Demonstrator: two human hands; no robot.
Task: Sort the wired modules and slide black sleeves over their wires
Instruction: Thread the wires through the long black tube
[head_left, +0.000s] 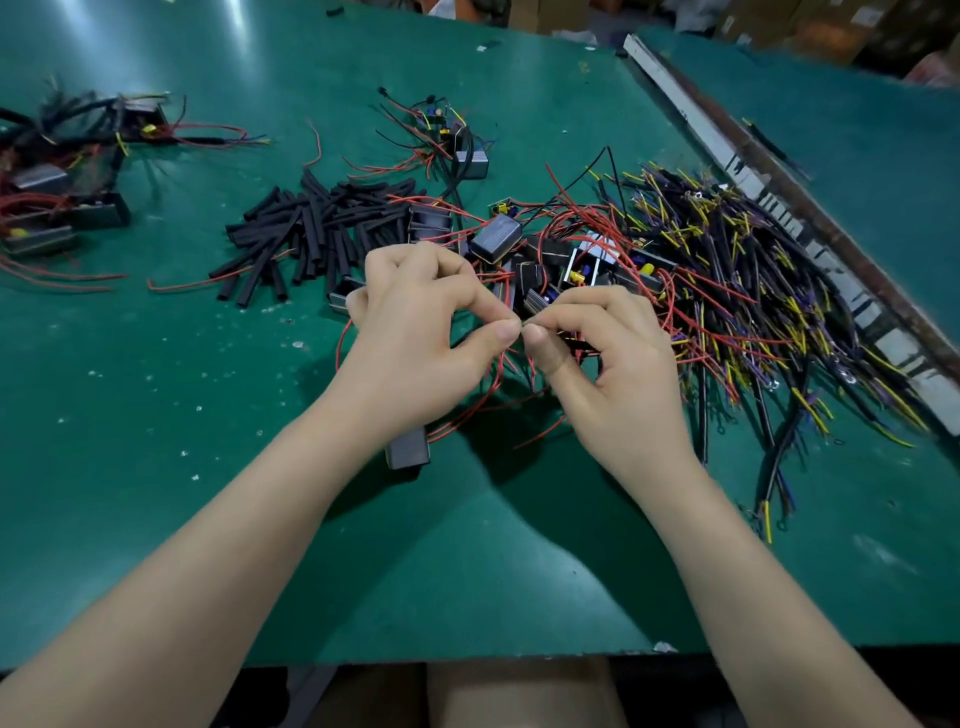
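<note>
Threading step, I'd say: left hand (415, 332) and right hand (597, 358) pinch thin red wires (483, 395) tip to tip; a sleeve (260, 275) comes next.

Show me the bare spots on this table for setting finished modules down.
Bare green table: the near left, below the black sleeves, and the near strip between the forearms. Crowded: the wire heap on the right and the module pile at far left.
</note>
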